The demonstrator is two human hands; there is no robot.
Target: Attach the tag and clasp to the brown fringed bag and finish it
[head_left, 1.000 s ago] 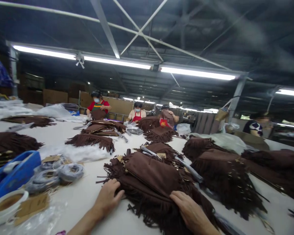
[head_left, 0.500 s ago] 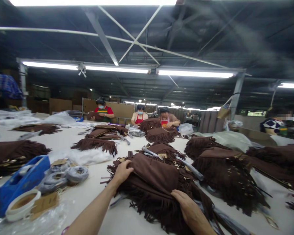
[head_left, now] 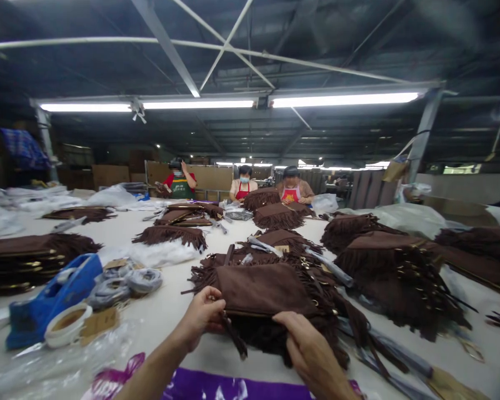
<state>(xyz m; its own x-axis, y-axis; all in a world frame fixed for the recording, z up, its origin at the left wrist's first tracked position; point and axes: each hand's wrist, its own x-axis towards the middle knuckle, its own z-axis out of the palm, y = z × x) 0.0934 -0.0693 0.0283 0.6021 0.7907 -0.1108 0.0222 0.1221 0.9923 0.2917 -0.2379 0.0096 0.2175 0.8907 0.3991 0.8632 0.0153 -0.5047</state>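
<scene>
A dark brown fringed bag lies in front of me on a pile of similar bags, a gold zipper line along its near edge. My left hand is closed in a pinch at the bag's left corner, where a narrow dark strip hangs below the fingers. My right hand grips the near edge at the middle, fingertips on the zipper line and thumb hidden. Fringe spreads out behind the bag's left side.
At left stand a blue tape dispenser, a tape roll and wrapped grey coils. Purple plastic lies at the front edge. More fringed bags are piled at right. Several people sit across the table.
The bag's front now lies flatter with its zipper edge facing me. My left hand has moved down to the near left corner. Purple plastic has come into view, and a co-worker has raised a hand.
</scene>
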